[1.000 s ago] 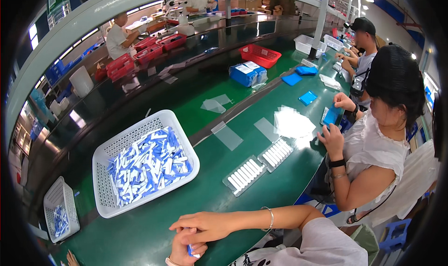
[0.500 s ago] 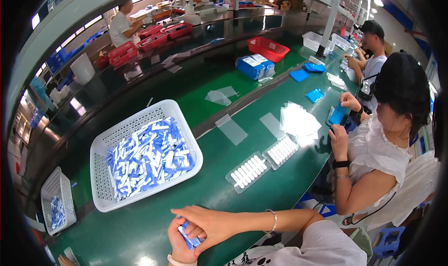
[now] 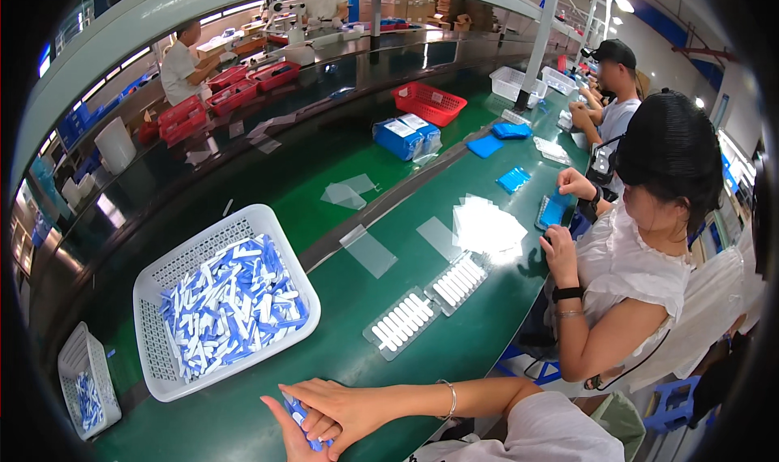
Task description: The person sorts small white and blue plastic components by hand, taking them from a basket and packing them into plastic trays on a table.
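Observation:
Both my hands are together low in the picture, over the near edge of the green table. My left hand (image 3: 294, 444) cups several slim blue-and-white plastic pieces (image 3: 297, 413), its thumb sticking out to the side. My right hand (image 3: 357, 409) lies across them, fingers curled onto the same pieces, which partly hides them. Beyond my hands a white perforated basket (image 3: 148, 332) holds a heap of similar blue and white pieces. To the right lie two clear blister trays, a nearer tray (image 3: 399, 324) and a farther tray (image 3: 456, 283), filled with white pieces in rows.
White sheets (image 3: 487, 227) are fanned out past the trays, near clear film pieces (image 3: 369, 251). A smaller white basket (image 3: 101, 373) stands far left. At right a co-worker (image 3: 625, 267) handles a blue packet (image 3: 554, 210). A red basket (image 3: 430, 103) sits farther back.
The whole view has shifted, so the table's contents appear farther left. My left thumb has spread away from the pieces; both hands stay together around them.

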`<state>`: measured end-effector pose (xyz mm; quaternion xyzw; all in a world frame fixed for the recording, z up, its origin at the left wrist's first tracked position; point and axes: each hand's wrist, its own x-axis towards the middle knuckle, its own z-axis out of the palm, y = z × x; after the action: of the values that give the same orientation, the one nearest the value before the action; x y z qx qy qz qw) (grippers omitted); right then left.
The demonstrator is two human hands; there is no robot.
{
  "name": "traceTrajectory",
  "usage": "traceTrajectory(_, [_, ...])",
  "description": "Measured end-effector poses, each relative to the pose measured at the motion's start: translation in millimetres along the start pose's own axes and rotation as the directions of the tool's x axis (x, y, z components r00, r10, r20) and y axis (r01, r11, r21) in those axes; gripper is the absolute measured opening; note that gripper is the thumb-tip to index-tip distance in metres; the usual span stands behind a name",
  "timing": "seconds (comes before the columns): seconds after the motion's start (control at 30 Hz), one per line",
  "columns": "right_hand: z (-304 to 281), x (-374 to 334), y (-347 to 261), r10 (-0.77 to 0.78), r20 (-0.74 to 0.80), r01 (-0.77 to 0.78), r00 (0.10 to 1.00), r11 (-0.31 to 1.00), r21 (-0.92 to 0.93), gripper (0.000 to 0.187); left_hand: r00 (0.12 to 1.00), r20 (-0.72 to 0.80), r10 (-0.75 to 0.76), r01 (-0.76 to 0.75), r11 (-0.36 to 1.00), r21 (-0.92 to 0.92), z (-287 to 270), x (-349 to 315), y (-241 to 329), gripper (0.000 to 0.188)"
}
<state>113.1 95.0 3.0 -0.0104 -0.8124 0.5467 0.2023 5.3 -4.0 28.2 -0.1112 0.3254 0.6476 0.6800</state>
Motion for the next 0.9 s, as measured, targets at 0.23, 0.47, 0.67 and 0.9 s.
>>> traceTrajectory(0.23, [3.0,-4.0,13.4,0.052,0.099,-0.042,0.994,0.994,-0.1,0.099,0.991,-0.131,0.019,-0.02,1.0,0.001,0.9,0.9,-2.3,0.053])
traceTrajectory(0.47, [3.9,-1.4,15.2,0.146,0.179,-0.129,0.973,0.986,-0.102,0.087,0.982,-0.188,0.002,-0.018,0.996,-0.084,8.8,-3.2,0.8,0.05])
traceTrajectory(0.67, [13.2,-2.7,4.0,-0.026,-0.027,0.02,0.999,0.974,-0.226,0.102,0.993,-0.103,-0.057,0.051,0.997,-0.054,-3.6,-0.7,4.4,0.049])
traceTrajectory(0.9, [17.3,-0.9,16.2,0.035,-0.007,-0.036,0.999,0.993,-0.115,0.068,0.983,-0.178,0.047,-0.021,0.989,0.146,-7.0,3.3,2.4,0.052])
